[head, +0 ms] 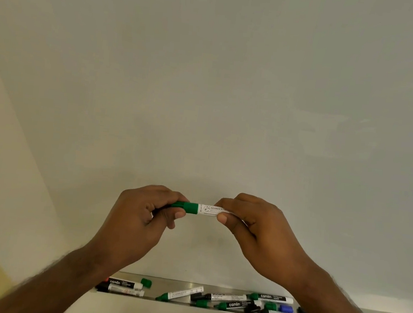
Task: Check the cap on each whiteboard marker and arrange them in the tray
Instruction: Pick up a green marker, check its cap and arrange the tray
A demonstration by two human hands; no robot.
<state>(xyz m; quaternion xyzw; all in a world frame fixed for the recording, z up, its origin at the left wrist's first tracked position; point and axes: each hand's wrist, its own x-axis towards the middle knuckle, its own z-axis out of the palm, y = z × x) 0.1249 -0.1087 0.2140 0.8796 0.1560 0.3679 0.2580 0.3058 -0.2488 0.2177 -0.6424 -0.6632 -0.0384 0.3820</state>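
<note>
Both hands are raised in front of the whiteboard (208,80), holding one green marker (201,208) level between them, well above the tray (212,288). The left hand (140,215) has its fingers and thumb curled round the marker's green cap (188,207), which sits on the white barrel. The right hand (251,225) pinches the other end of the barrel between thumb and curled fingers, so only the printed middle of the barrel shows between the two hands.

The metal tray runs along the whiteboard's lower edge and holds a loose scatter of markers. At its left end lie two markers (123,286) side by side, one of them black-labelled, with a loose green cap (146,283) just beside them. Near the middle of the tray a green-capped marker (179,293) lies at a slant. Toward the right end several more markers (243,303) lie crossed and touching, with green and black caps, and a blue cap (285,309) shows among them; the right forearm hides the tray's right end
</note>
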